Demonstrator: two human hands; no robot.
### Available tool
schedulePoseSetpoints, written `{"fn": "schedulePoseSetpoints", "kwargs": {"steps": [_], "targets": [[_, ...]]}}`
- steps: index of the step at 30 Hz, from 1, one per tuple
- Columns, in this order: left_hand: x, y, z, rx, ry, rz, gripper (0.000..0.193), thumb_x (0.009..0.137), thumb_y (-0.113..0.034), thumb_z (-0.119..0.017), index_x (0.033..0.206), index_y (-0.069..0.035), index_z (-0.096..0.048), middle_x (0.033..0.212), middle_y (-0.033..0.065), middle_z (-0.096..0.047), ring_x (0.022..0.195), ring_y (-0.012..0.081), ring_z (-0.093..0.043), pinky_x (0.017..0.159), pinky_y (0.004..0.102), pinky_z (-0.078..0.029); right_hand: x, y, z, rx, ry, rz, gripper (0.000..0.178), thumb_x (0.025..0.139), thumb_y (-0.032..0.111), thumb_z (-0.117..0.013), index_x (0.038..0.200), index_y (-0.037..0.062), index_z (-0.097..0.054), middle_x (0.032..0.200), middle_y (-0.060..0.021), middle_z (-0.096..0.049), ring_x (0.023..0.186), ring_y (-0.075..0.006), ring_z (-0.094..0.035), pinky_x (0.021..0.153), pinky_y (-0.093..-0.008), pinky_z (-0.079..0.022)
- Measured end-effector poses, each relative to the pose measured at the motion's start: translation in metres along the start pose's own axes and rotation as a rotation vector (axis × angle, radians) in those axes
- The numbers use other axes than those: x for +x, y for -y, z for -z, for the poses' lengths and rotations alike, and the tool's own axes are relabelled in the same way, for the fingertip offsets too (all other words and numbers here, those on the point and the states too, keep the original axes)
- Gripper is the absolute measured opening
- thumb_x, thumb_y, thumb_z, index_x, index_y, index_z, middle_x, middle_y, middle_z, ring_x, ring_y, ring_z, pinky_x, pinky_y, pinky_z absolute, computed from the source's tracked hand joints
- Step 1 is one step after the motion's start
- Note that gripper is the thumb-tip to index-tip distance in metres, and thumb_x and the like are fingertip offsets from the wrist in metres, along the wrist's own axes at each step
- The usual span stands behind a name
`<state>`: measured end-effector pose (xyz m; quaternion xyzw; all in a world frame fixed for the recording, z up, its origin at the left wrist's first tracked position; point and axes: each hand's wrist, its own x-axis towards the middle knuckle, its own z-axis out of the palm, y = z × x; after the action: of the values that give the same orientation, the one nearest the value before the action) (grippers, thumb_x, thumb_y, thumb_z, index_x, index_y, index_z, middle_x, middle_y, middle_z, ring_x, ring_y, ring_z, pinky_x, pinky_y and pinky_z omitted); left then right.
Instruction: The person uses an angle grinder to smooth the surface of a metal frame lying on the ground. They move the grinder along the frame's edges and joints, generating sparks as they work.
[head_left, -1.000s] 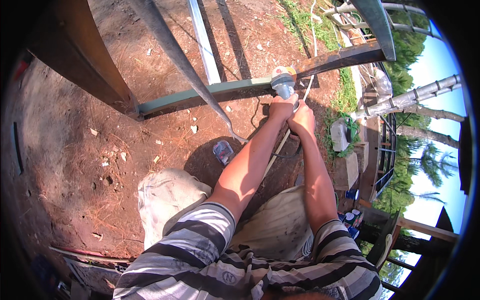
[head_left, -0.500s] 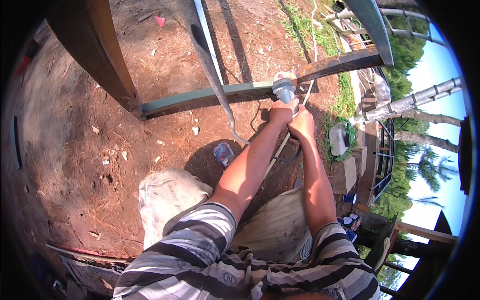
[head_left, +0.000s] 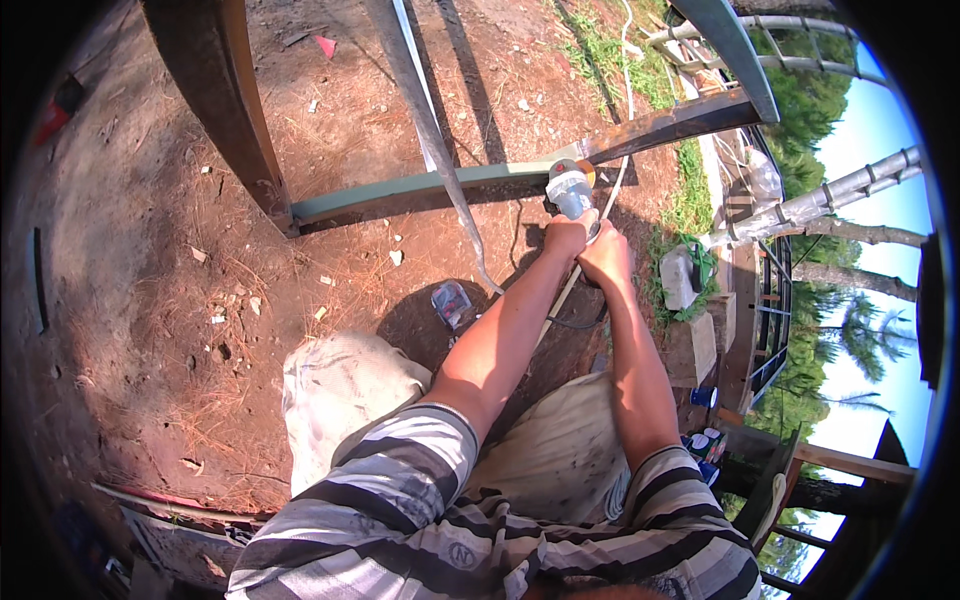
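My left hand and my right hand are both closed around the body of an angle grinder, the left one farther forward. Its orange-brown disc is at a metal beam, where the grey-green painted stretch meets the rusty brown stretch. Whether the disc touches the metal I cannot tell. A dark cord trails from the grinder beneath my forearms. My fingers are partly hidden by the hands themselves.
A rusty upright post joins the beam's left end, and a grey-green post stands at its right end. A thin bent metal bar crosses over the beam. A crumpled plastic packet lies near my knee. Concrete blocks sit at the right.
The grinder's head has come slightly toward me and turned, so the disc shows more on its right side. Both hands keep their grip. The whole view has shifted a little.
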<state>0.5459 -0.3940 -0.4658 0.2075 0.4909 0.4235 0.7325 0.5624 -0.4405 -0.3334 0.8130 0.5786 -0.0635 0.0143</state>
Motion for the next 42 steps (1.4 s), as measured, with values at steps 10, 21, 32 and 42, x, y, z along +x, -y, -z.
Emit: {"fn": "schedulePoseSetpoints", "kwargs": {"steps": [10, 21, 32, 42], "targets": [[-0.042, -0.024, -0.007, 0.012, 0.100, 0.054, 0.057, 0.088, -0.048, -0.079, 0.097, 0.008, -0.075, 0.078, 0.0153, -0.073, 0.060, 0.0201, -0.068, 0.055, 0.0387, -0.051, -0.015, -0.020, 0.008, -0.027, -0.054, -0.006, 0.051, 0.088, 0.046, -0.071, 0.113, 0.0011, -0.067, 0.101, -0.0292, -0.076, 0.098, -0.0466, -0.075, 0.084, -0.0551, -0.059], [-0.029, -0.012, -0.011, 0.120, 0.143, 0.092, 0.065, 0.085, -0.054, -0.077, 0.106, 0.007, -0.078, 0.101, 0.0234, -0.079, 0.098, 0.0322, -0.078, 0.085, 0.0424, -0.058, -0.007, -0.038, -0.003, -0.033, -0.057, -0.004, 0.048, 0.088, 0.042, -0.071, 0.115, 0.0023, -0.066, 0.102, -0.0289, -0.076, 0.102, -0.0461, -0.074, 0.086, -0.0552, -0.059], [-0.041, -0.022, -0.014, 0.241, 0.033, -0.006, 0.072, 0.084, -0.058, -0.071, 0.105, 0.011, -0.076, 0.098, 0.0286, -0.077, 0.090, 0.0378, -0.078, 0.086, 0.0455, -0.059, -0.009, -0.040, -0.004, 0.005, -0.073, -0.012, 0.053, 0.088, 0.049, -0.071, 0.117, 0.0050, -0.067, 0.106, -0.0249, -0.077, 0.103, -0.0441, -0.074, 0.087, -0.0540, -0.058], [-0.068, -0.031, -0.018, 0.499, -0.056, -0.081, 0.064, 0.086, -0.057, -0.067, 0.109, 0.002, -0.078, 0.112, 0.0287, -0.076, 0.110, 0.0440, -0.073, 0.098, 0.0496, -0.055, -0.025, -0.046, 0.010, 0.165, 0.023, -0.037, 0.054, 0.091, 0.048, -0.070, 0.121, 0.0031, -0.067, 0.115, -0.0294, -0.073, 0.114, -0.0472, -0.070, 0.094, -0.0544, -0.056]]}}
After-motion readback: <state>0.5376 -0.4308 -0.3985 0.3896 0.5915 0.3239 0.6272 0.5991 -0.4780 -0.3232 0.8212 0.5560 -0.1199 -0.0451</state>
